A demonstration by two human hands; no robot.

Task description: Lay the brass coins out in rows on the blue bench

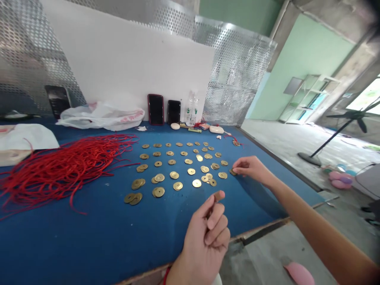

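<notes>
Rows of brass coins with holes in the middle, some single and some in small overlapping piles (158,192), lie across the blue tabletop (97,237). At the right end of the rows, my right hand (253,169) pinches a brass coin (232,172) at table level. My left hand (208,237) is raised over the front edge, palm turned up and fingers curled in. Its thumb and forefinger press together; what they hold, if anything, is hard to make out. To the left of the coins spreads a heap of red cords (68,170).
Along the back stand phones (156,109), a clear plastic bottle (191,110) and a crumpled white plastic bag (102,116), before a white board (133,63). A fan (332,134) and balloons (340,179) are on the floor to the right.
</notes>
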